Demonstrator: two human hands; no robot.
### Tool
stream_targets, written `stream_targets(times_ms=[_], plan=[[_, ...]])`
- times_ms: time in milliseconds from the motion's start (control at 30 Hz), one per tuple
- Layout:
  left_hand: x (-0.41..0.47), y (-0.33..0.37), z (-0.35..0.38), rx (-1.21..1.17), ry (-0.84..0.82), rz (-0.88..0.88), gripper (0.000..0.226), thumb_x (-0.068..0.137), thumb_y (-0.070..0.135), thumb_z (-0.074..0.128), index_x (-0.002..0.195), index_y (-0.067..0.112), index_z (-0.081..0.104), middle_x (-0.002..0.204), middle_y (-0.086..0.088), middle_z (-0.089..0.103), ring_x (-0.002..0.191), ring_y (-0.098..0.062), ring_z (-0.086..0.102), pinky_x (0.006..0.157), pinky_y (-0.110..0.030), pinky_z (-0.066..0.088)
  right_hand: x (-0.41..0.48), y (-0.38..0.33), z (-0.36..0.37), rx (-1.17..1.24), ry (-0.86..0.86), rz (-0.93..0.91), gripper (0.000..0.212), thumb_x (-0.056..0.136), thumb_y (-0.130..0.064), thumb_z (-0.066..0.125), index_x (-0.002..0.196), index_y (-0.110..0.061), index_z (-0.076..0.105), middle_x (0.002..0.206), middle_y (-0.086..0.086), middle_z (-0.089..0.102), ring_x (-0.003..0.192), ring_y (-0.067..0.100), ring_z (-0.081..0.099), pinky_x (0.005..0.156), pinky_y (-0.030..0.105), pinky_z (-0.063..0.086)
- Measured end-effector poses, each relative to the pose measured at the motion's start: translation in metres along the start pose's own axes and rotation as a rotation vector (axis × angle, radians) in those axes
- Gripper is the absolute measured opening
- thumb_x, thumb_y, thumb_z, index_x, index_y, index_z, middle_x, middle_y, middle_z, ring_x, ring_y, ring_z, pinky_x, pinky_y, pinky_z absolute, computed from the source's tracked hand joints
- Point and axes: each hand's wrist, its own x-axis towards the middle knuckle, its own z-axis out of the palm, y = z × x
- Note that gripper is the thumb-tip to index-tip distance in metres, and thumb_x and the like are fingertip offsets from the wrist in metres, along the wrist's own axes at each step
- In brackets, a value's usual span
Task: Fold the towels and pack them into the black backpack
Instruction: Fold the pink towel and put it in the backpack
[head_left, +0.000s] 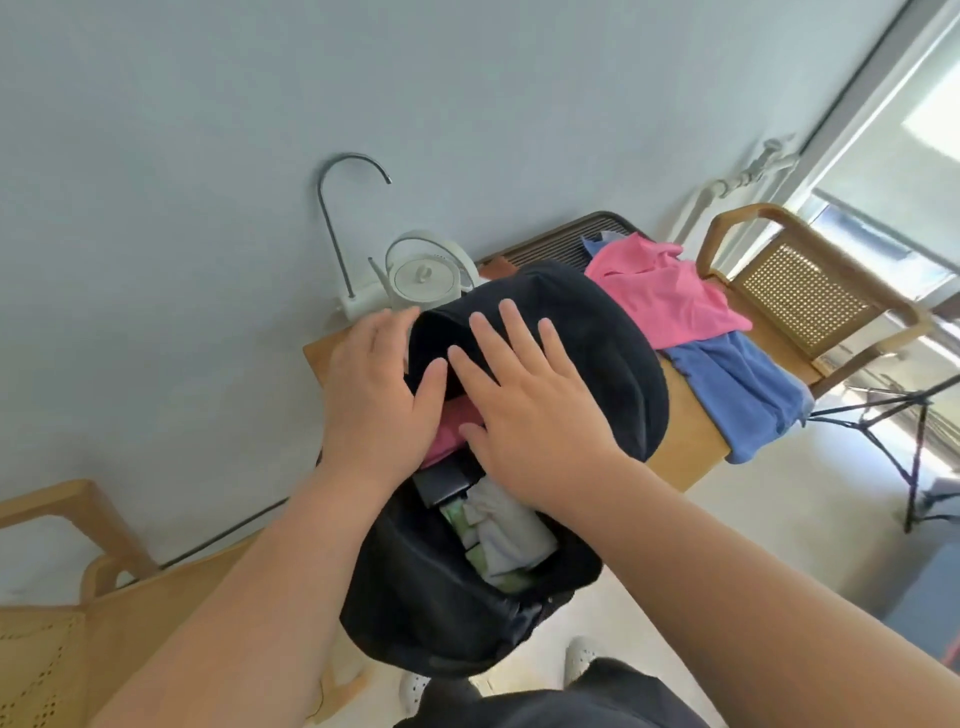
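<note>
Head view — hands (flat) on backpack

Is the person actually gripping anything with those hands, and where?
Nothing is gripped. Both hands lie open: the right hand flat on the black fabric backpack, the left hand at its opening, over the folded pink towel inside.

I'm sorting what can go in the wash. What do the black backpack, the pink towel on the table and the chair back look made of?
Black backpack: matte woven fabric, probably synthetic; it sags and folds softly.
Pink towel: soft cloth, likely cotton or microfibre; it lies crumpled, without shine.
Chair back: pale smooth wood frame around a woven cane-like panel with a regular hole pattern.
</note>
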Motion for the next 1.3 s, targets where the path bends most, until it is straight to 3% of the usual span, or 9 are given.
stream_targets(times_ms=[133, 200, 367, 600, 700, 933, 1300], plan=[[0.020, 0.065, 0.003, -0.040, 0.107, 0.103, 0.045, 0.092, 0.032, 0.057, 0.132, 0.014, 0.054, 0.130, -0.004, 0.057, 0.122, -0.021, 0.049, 0.107, -0.034, 0.035, -0.013, 0.050, -0.037, 0.063, 0.224, 0.068, 0.064, 0.099, -0.047, 0.045, 0.157, -0.021, 0.032, 0.167, 0.009, 0.019, 0.155, 0.033, 0.001, 0.124, 0.055, 0.007], [0.024, 0.102, 0.010, -0.051, 0.122, 0.139, 0.043, 0.093, 0.031, 0.057, 0.132, 0.015, 0.054, 0.129, -0.002, 0.056, 0.121, -0.018, 0.047, 0.106, -0.032, 0.034, -0.022, 0.088, -0.043, 0.125, 0.254, 0.137, 0.060, 0.101, -0.047, 0.041, 0.156, -0.024, 0.032, 0.167, 0.006, 0.019, 0.155, 0.030, 0.001, 0.125, 0.053, 0.006], [0.031, 0.193, 0.059, 0.027, 0.056, 0.186, 0.045, 0.094, 0.034, 0.058, 0.135, 0.017, 0.052, 0.132, -0.001, 0.054, 0.122, -0.016, 0.045, 0.104, -0.029, 0.031, -0.065, 0.206, -0.017, 0.317, 0.180, 0.299, 0.058, 0.102, -0.047, 0.041, 0.156, -0.032, 0.026, 0.167, 0.005, 0.014, 0.155, 0.030, 0.001, 0.124, 0.054, 0.010], [0.042, 0.278, 0.169, 0.115, -0.147, 0.131, 0.055, 0.087, 0.046, 0.054, 0.136, 0.021, 0.051, 0.127, -0.002, 0.054, 0.117, -0.027, 0.051, 0.101, -0.047, 0.043, -0.125, 0.336, 0.017, 0.352, 0.002, 0.355, 0.067, 0.097, -0.052, 0.048, 0.157, -0.038, 0.022, 0.169, 0.004, 0.006, 0.155, 0.030, 0.002, 0.122, 0.055, 0.010], [0.046, 0.286, 0.208, 0.166, -0.253, 0.054, 0.057, 0.085, 0.052, 0.054, 0.136, 0.026, 0.049, 0.126, -0.002, 0.053, 0.117, -0.029, 0.051, 0.097, -0.050, 0.046, -0.134, 0.375, 0.031, 0.375, -0.084, 0.373, 0.070, 0.097, -0.057, 0.048, 0.158, -0.038, 0.019, 0.168, 0.004, 0.007, 0.155, 0.031, 0.004, 0.122, 0.056, 0.013], [0.063, 0.285, 0.291, 0.237, -0.477, -0.120, 0.062, 0.091, 0.049, 0.061, 0.147, 0.028, 0.041, 0.145, -0.006, 0.041, 0.132, -0.035, 0.040, 0.108, -0.050, 0.039, -0.118, 0.442, 0.080, 0.375, -0.239, 0.371, 0.081, 0.091, -0.065, 0.052, 0.158, -0.038, 0.016, 0.168, 0.007, 0.007, 0.153, 0.035, 0.007, 0.121, 0.057, 0.015], [0.154, 0.234, 0.392, 0.233, -0.629, -0.225, 0.071, 0.090, 0.049, 0.063, 0.151, 0.023, 0.039, 0.151, -0.011, 0.040, 0.136, -0.035, 0.040, 0.109, -0.048, 0.040, -0.031, 0.510, 0.124, 0.410, -0.417, 0.368, 0.076, 0.091, -0.062, 0.053, 0.156, -0.037, 0.022, 0.167, 0.007, 0.010, 0.153, 0.034, 0.011, 0.120, 0.057, 0.018]])
